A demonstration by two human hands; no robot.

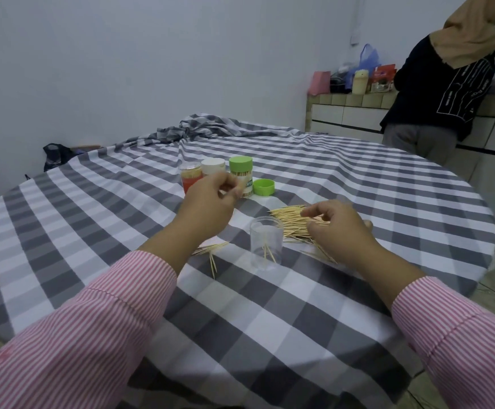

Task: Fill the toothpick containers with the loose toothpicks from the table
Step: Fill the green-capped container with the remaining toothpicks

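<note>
My left hand [207, 206] is raised over the middle of the counter [358, 178], its grip pinched on a few toothpicks; my right hand [339, 228] rests on the loose toothpick pile [292, 221] toward the right edge, fingers curled down among the sticks, and I cannot tell whether they hold any; the clear cup [266, 242] stands between my hands with a few sticks inside; the capped containers [241, 175] stand behind.

Pale bare wall [122, 54], tiled counter [355, 109], round table [358, 178] in checked cloth.
</note>
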